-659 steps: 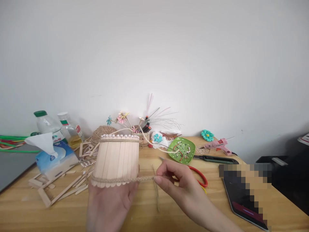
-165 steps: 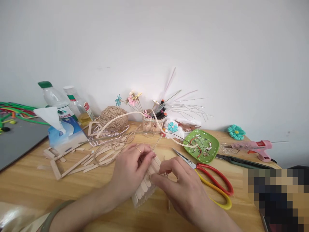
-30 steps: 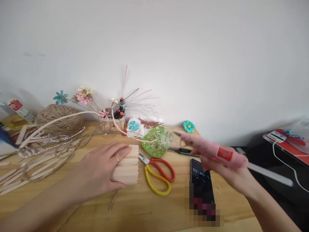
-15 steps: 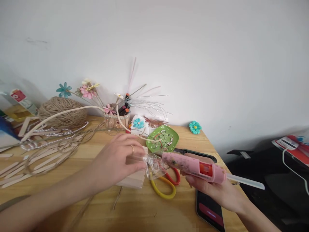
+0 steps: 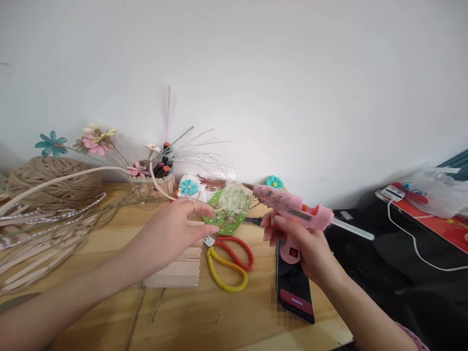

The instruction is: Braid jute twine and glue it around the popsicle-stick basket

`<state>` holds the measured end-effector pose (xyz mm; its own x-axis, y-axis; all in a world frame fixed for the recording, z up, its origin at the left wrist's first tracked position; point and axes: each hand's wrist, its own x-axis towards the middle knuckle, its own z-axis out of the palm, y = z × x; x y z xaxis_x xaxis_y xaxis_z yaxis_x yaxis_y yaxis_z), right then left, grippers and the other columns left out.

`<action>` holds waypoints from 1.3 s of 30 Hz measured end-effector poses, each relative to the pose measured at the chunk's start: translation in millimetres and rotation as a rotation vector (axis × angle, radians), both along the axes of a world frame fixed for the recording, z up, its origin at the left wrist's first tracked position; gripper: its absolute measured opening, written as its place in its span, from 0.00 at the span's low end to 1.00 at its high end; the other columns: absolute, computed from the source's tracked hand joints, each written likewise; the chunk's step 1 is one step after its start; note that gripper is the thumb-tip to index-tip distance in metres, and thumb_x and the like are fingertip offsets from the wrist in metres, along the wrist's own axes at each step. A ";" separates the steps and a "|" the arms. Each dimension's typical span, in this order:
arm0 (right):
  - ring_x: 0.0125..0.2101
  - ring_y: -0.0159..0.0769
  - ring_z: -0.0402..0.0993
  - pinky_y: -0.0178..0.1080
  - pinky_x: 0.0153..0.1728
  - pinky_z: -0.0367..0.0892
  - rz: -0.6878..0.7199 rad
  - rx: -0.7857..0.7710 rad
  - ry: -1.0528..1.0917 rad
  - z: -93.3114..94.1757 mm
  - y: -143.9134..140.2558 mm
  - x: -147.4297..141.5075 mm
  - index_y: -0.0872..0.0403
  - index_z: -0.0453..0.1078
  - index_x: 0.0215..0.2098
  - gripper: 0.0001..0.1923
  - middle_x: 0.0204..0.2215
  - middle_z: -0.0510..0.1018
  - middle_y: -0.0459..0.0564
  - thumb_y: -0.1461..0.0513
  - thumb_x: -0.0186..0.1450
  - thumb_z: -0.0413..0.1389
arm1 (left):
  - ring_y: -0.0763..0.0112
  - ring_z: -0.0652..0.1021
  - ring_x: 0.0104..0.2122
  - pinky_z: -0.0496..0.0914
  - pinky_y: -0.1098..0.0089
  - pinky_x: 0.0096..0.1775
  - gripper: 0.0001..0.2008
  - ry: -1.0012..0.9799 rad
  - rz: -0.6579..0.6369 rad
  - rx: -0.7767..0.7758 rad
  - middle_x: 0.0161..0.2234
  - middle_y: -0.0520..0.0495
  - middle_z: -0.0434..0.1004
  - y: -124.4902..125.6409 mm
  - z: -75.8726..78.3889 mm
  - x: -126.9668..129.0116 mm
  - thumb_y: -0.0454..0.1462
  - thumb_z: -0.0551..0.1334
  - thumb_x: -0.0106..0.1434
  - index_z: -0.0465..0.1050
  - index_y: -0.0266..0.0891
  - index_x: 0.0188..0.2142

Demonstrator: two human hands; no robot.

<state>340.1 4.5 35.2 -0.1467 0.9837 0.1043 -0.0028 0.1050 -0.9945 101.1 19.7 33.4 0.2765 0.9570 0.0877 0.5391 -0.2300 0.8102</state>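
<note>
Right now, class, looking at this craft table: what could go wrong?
1. The left hand reaches close to the tip of the glue gun held in the right hand; fingers might get burned.
2. Glue could drip onto the phone below.
3. The scissors lie near the working hands.

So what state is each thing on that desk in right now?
Glue gun: lifted off the table, gripped in the right hand, small red light showing.
Left hand: fingers spread, above the stick basket.
Stick basket: lying on its side on the table.
Scissors: flat on the table, handles apart.
Phone: flat, screen lit.
Twine ball: wound, loose strands trailing.
</note>
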 end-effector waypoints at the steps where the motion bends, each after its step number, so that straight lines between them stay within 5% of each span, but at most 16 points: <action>1: 0.23 0.30 0.70 0.32 0.22 0.68 0.028 -0.015 0.012 0.6 -0.6 -1.0 0.57 0.71 0.32 0.10 0.26 0.74 0.48 0.57 0.59 0.56 | 0.58 0.75 0.44 0.69 0.57 0.46 0.20 -0.084 0.037 -0.051 0.47 0.44 0.75 1.6 3.1 4.0 0.44 0.64 0.52 0.70 0.41 0.44; 4: 0.21 0.29 0.69 0.31 0.21 0.67 0.051 -0.013 0.091 3.2 -2.5 -2.2 0.57 0.70 0.26 0.10 0.24 0.72 0.47 0.58 0.58 0.56 | 0.60 0.76 0.43 0.71 0.59 0.43 0.35 -0.322 0.030 -0.226 0.57 0.38 0.63 9.3 13.7 15.6 0.39 0.67 0.48 0.58 0.41 0.55; 9: 0.18 0.27 0.67 0.31 0.20 0.65 0.017 -0.041 0.150 5.1 -3.9 1.7 0.57 0.68 0.22 0.10 0.21 0.72 0.45 0.58 0.57 0.57 | 0.65 0.80 0.34 0.73 0.63 0.41 0.21 -0.509 -0.071 -0.574 0.36 0.42 0.80 21.0 21.2 29.2 0.34 0.67 0.48 0.69 0.34 0.43; 16: 0.18 0.28 0.67 0.31 0.20 0.65 -0.066 -0.034 0.220 2.9 -0.5 6.0 0.57 0.68 0.21 0.12 0.20 0.71 0.46 0.57 0.56 0.57 | 0.70 0.78 0.27 0.71 0.70 0.35 0.09 -0.497 0.021 -0.544 0.24 0.48 0.79 21.1 20.4 40.9 0.34 0.70 0.44 0.73 0.34 0.25; 21: 0.17 0.27 0.66 0.29 0.18 0.63 -0.112 -0.083 0.352 14.1 0.3 7.8 0.57 0.67 0.19 0.12 0.19 0.69 0.45 0.56 0.53 0.58 | 0.72 0.77 0.26 0.70 0.71 0.33 0.10 -0.504 0.003 -0.518 0.21 0.49 0.78 22.6 30.8 43.8 0.35 0.70 0.41 0.72 0.35 0.23; 26: 0.12 0.19 0.53 0.24 0.10 0.53 -0.216 -0.053 0.551 27.7 7.3 33.0 0.55 0.64 0.20 0.09 0.19 0.64 0.40 0.61 0.51 0.59 | 0.73 0.77 0.25 0.71 0.72 0.33 0.10 -0.465 0.030 -0.520 0.20 0.51 0.78 27.0 28.1 32.5 0.35 0.70 0.42 0.71 0.35 0.23; 29: 0.22 0.24 0.65 0.24 0.16 0.61 -0.398 0.091 0.305 25.0 12.0 31.1 0.54 0.68 0.24 0.08 0.25 0.69 0.43 0.64 0.48 0.63 | 0.71 0.78 0.25 0.71 0.70 0.33 0.09 -0.422 -0.014 -0.526 0.21 0.50 0.79 26.9 23.8 32.5 0.34 0.69 0.43 0.71 0.36 0.24; 35: 0.20 0.25 0.59 0.24 0.09 0.47 -0.171 -0.050 -0.070 21.3 12.9 -7.0 0.49 0.70 0.43 0.21 0.25 0.68 0.44 0.64 0.50 0.63 | 0.66 0.79 0.28 0.72 0.66 0.36 0.07 -0.242 -0.117 -0.450 0.23 0.49 0.80 25.9 24.9 51.1 0.36 0.67 0.46 0.73 0.37 0.26; 39: 0.20 0.25 0.58 0.25 0.09 0.46 -0.184 -0.039 -0.147 24.0 27.1 3.8 0.48 0.68 0.49 0.27 0.26 0.67 0.43 0.64 0.50 0.61 | 0.63 0.79 0.34 0.71 0.63 0.40 0.15 -0.186 -0.171 -0.342 0.32 0.45 0.81 29.5 25.5 48.7 0.45 0.61 0.54 0.75 0.36 0.34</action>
